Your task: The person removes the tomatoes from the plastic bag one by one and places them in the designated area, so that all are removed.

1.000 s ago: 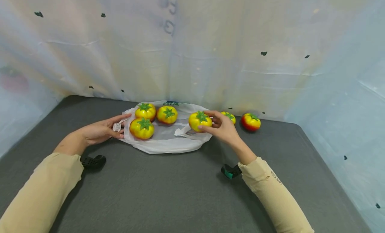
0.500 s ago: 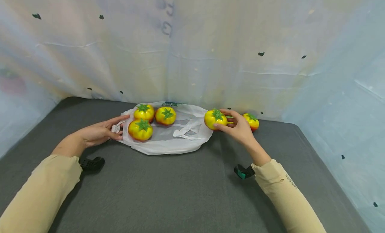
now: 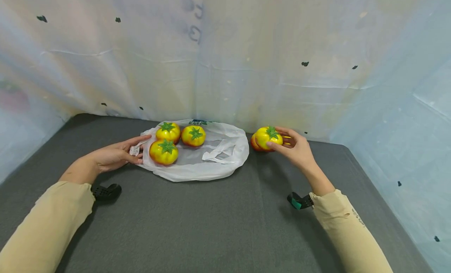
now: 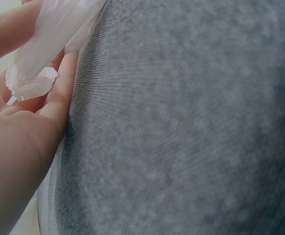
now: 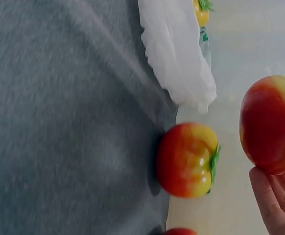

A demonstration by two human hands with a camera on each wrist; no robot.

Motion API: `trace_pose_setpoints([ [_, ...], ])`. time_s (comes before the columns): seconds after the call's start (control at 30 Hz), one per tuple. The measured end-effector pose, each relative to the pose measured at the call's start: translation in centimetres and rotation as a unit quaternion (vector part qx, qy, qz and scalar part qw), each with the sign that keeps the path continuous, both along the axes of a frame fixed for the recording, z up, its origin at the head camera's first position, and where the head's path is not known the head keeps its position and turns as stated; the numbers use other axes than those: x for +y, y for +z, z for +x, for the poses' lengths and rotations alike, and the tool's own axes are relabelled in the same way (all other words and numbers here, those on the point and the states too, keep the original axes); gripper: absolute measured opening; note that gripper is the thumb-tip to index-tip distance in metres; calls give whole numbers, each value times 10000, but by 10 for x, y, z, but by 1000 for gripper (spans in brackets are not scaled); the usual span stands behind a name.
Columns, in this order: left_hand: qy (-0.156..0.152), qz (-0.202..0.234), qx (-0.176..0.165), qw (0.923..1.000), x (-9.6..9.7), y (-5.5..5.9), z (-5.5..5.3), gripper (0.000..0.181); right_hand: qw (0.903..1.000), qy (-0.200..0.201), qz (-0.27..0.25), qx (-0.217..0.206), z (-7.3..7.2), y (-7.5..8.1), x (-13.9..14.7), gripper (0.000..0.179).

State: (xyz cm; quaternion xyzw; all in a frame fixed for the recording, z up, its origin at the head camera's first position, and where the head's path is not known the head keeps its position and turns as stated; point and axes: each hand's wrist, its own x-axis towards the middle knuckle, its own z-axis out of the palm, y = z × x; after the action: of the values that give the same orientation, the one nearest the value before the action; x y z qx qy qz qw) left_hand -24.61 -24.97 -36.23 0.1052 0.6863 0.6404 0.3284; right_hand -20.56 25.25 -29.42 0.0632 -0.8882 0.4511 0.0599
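In the head view, a white plastic bag [image 3: 197, 173] lies spread on the table, with three yellow-red toy tomatoes [image 3: 163, 152] on its left part. My left hand [image 3: 112, 155] holds the bag's left end; in the left wrist view the crumpled plastic [image 4: 37, 83] runs between thumb and fingers. To the right of the bag, my right hand [image 3: 299, 149] grips another toy tomato [image 3: 269, 138] above the table. The right wrist view shows this held tomato [image 5: 270, 125] raised apart from a tomato [image 5: 186, 159] standing on the table. One more tomato [image 5: 179, 231] is cut off at that view's lower edge.
A dark grey cloth-like surface covers the table [image 3: 211, 226]. Behind it hangs a pale plastic sheet [image 3: 246, 69], with similar sheeting at both sides. A loose white bag handle [image 3: 218, 151] lies over the bag's right half.
My right hand has moved right with its tomato, from over the bag's right part to beyond its edge, now in front of the tomatoes there. The left hand has stayed put.
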Motion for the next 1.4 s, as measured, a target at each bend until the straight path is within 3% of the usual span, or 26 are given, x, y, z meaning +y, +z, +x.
trace_pose_setpoints([
  [0.27,8,62,-30,10000,-1,0,0,91,9992,-169,354,-71,4,4,16,64],
  [0.97,-28,10,26,10000,0,1,0,90,9954,-635,707,148,9,13,54,66],
  [1.4,6,38,-7,10000,0,0,0,91,9893,-1124,934,41,12,14,81,70],
])
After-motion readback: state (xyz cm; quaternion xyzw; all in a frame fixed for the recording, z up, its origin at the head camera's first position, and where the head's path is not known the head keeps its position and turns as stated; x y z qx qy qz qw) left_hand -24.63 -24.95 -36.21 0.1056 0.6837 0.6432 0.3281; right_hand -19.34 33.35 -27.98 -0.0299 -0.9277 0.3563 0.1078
